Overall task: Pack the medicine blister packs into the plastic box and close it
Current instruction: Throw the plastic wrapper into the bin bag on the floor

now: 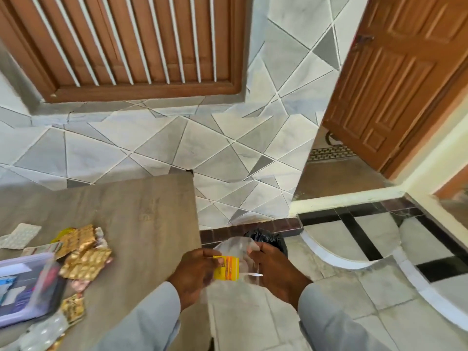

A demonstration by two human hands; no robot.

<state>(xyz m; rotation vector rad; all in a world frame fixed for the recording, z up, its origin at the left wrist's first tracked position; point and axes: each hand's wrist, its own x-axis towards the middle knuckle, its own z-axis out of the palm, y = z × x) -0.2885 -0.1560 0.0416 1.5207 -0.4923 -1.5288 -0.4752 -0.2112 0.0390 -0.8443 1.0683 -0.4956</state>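
Observation:
Past the table's right edge, my left hand (196, 271) and my right hand (274, 271) both hold a clear plastic bag (236, 249) with a small yellow and orange pack (226, 268) in it. The left fingers pinch the yellow pack. The plastic box (22, 287) stands open at the lower left of the table, with packs inside. Gold blister packs (84, 259) lie in a heap beside the box. A white blister pack (21, 235) lies further left.
The grey wooden table (141, 214) ends just left of my hands. A black bin bag (267, 239) sits on the tiled floor below them. More blister packs (72, 309) lie near the table's front edge. A wooden door (395, 79) stands ajar at the right.

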